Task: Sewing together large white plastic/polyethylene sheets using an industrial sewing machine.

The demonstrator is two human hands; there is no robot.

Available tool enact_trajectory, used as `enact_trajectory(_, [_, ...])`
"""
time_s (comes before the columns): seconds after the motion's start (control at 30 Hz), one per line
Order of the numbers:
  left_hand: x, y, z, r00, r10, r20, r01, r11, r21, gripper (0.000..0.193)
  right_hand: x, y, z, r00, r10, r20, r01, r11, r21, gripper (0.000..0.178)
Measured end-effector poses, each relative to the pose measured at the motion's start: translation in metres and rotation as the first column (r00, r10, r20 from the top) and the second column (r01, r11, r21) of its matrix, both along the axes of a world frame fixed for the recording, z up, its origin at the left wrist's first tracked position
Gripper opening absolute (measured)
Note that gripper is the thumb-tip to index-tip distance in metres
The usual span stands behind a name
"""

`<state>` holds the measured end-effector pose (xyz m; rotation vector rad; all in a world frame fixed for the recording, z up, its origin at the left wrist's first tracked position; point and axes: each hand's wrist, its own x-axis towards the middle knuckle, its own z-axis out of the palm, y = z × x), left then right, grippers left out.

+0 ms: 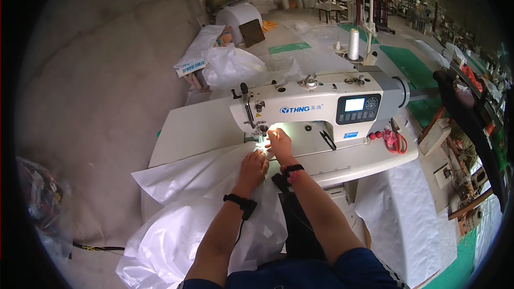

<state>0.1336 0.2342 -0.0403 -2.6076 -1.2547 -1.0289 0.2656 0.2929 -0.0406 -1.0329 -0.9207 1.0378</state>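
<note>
A white industrial sewing machine [316,104] stands on a pale table, its lamp glowing at the needle area [261,142]. My left hand [252,171] is just in front of the needle, its fingers bent together on the edge of a white plastic-like sheet [198,182]. The sheet spreads over the table's left part and hangs in folds toward my lap. Close beside the needle, my right hand [280,144] has its fingertips pinched together; whatever lies between them is lost in the glare. Both wrists wear black bands.
Black thread snips [327,139] lie under the machine arm. Red-handled scissors [395,142] rest at the table's right end. A thread cone [353,44] stands behind the machine. White bags [233,67] and a large roll [239,20] sit beyond; a crowded rack [476,107] is at right.
</note>
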Motion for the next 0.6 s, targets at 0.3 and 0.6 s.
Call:
enact_trajectory(0.3, [-0.016, 0.021, 0.002, 0.997, 0.066, -0.026, -0.064, 0.995, 0.078, 0.012, 0.007, -0.125, 0.002, 0.695, -0.094, 0.713, -0.016, 0.989, 0.147, 0.024])
enact_trajectory(0.6, [-0.023, 0.009, 0.007, 0.994, 0.1, -0.035, -0.101, 0.995, -0.026, 0.012, 0.037, -0.182, -0.062, 0.874, 0.418, 0.249, -0.333, 0.887, -0.319, 0.019])
